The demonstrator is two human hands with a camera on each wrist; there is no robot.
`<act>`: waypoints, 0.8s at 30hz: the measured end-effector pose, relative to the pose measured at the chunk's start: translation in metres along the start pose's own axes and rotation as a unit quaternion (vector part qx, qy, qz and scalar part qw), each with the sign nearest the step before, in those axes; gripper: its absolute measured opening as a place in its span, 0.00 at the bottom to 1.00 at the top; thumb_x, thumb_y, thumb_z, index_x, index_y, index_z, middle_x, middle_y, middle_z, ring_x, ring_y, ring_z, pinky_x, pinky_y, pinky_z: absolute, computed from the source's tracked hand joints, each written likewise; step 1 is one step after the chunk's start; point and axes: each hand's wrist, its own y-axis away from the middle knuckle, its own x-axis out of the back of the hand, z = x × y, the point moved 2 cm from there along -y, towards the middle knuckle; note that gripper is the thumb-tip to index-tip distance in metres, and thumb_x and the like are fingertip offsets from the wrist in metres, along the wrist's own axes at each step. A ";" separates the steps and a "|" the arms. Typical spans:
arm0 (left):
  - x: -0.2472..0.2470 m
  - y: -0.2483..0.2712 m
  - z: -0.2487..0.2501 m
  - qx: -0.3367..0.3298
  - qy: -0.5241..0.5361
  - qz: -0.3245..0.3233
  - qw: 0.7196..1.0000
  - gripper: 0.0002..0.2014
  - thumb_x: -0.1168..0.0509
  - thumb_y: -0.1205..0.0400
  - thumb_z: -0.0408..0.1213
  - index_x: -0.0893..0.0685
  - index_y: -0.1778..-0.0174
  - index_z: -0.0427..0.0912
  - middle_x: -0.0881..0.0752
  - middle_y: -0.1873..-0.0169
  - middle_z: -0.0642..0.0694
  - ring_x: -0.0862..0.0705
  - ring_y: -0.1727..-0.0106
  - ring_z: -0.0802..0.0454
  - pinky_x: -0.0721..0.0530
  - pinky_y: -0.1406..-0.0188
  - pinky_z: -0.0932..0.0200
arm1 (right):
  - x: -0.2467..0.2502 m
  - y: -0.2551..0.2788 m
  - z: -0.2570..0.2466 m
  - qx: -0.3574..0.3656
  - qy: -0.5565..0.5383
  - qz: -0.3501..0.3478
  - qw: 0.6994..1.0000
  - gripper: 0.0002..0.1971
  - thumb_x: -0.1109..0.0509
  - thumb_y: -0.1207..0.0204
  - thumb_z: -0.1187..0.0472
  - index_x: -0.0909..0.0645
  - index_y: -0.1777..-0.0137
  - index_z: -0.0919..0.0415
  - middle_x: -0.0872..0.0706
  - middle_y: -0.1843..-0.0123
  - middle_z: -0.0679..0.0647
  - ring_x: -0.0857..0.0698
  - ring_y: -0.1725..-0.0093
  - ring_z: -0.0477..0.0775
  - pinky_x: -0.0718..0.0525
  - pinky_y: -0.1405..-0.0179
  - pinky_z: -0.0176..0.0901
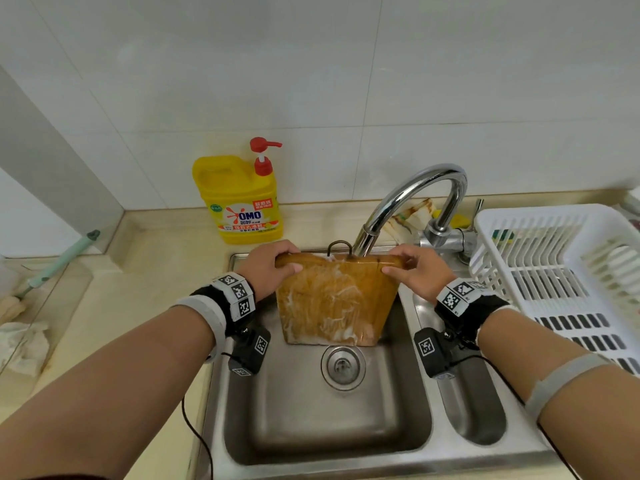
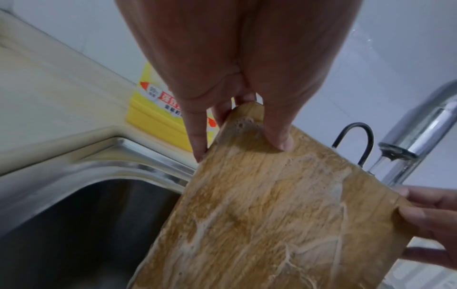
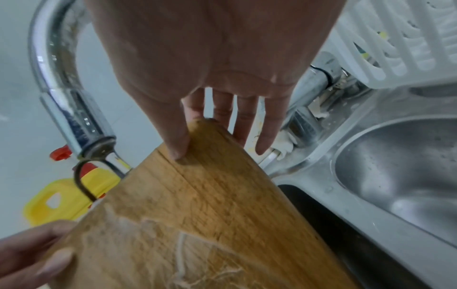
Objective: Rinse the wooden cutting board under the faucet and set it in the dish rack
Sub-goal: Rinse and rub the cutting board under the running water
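Note:
The wooden cutting board (image 1: 332, 303) stands upright in the sink (image 1: 325, 424), streaked with white suds (image 2: 272, 224), its metal hanging loop (image 1: 340, 247) at the top. My left hand (image 1: 268, 268) pinches its top left corner (image 2: 247, 115), thumb on the front face. My right hand (image 1: 417, 271) pinches the top right corner (image 3: 205, 136) the same way. The chrome faucet (image 1: 415, 202) curves over the board's top edge, and water runs from its spout (image 3: 101, 148) onto the board. The white dish rack (image 1: 561, 275) sits to the right of the sink.
A yellow dish soap bottle (image 1: 239, 199) with a red pump stands on the counter behind the sink's left corner. A small side basin (image 1: 474, 403) lies between the sink and the rack. Cloths (image 1: 24, 344) and a green-handled brush (image 1: 62, 258) lie far left.

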 end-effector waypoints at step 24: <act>0.000 -0.013 0.008 -0.068 -0.037 -0.104 0.992 0.09 0.27 0.19 0.41 0.13 0.45 0.45 0.11 0.54 0.47 0.15 0.51 0.48 0.18 0.49 0.55 | -0.003 0.043 -0.030 -0.021 0.189 -0.035 0.981 0.21 0.30 0.19 0.45 0.18 0.27 0.47 0.14 0.30 0.49 0.17 0.32 0.55 0.18 0.32 0.51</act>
